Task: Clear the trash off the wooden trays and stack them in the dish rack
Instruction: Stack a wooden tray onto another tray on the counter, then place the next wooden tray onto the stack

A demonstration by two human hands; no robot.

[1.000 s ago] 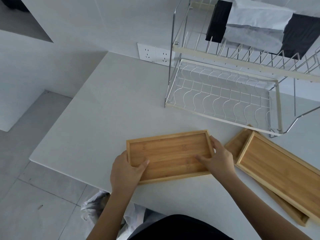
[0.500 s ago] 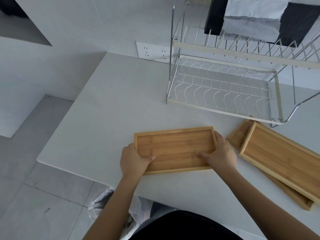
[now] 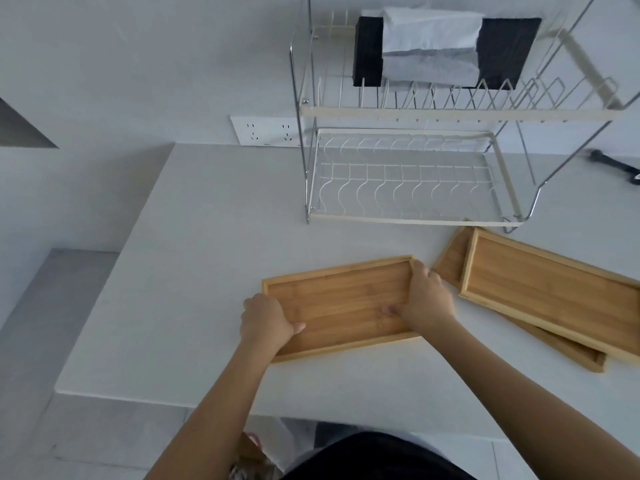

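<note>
Trays of pale wood sit on the white tabletop, three in all, though only one shows whole. The stacked pair at the right runs off the picture's edge, and the lower tray of that pair is mostly hidden under the upper one, showing only along its left end and near edge. The dark object far right on the tabletop is cut off and too small to make out. Low in the picture, past the tabletop's near edge, something crumpled lies by the person's dark clothing, too blurred to tell.

The held tray lies in front of the dish rack, apart from it, and just left of the stacked pair. The left hand grips its left short end, thumb lying inside on the tray's floor, fingers wrapped under the rim. The right hand grips the right short end the same way, thumb inside. Whether the tray rests on the tabletop or is slightly lifted cannot be told. The rack's lower tier is bare wire; its upper tier carries a black block with white paper draped over it.
</note>
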